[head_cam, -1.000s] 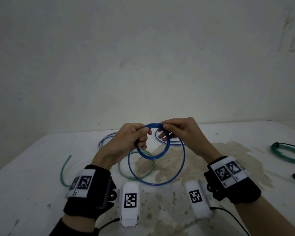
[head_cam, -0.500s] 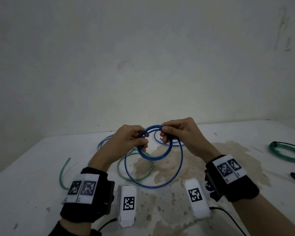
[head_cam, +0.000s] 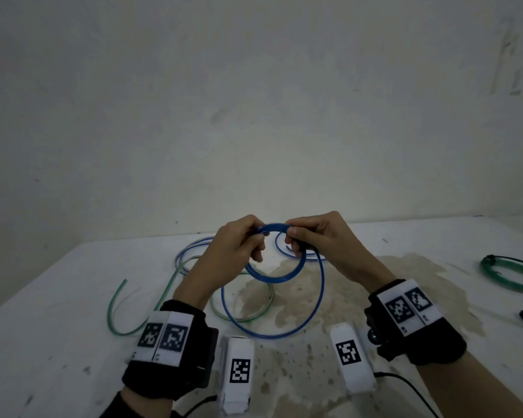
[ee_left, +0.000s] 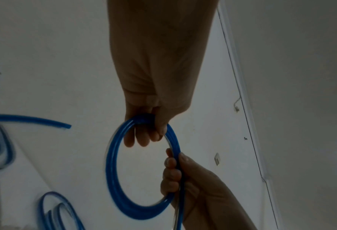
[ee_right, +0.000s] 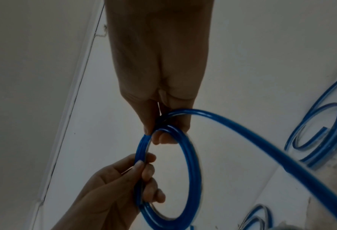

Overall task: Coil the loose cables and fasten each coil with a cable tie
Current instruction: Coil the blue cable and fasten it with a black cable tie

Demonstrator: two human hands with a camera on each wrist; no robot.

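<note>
Blue cable [head_cam: 274, 277]: another turn now gathered into the coil since a second ago; left hand [head_cam: 237, 251] and right hand [head_cam: 317, 239] grips both pinching its top; long tail remains uncoiled.

Blue cable [head_cam: 280, 277], green cable [head_cam: 115, 300], white table [head_cam: 58, 342].

Both hands were raised above the table, close together. The left hand [head_cam: 236, 245] pinched the top of the small coil of thin blue plastic cable [head_cam: 280, 277] (fingers curled through it), and the right hand [head_cam: 320, 236] gripped it just beside.
</note>
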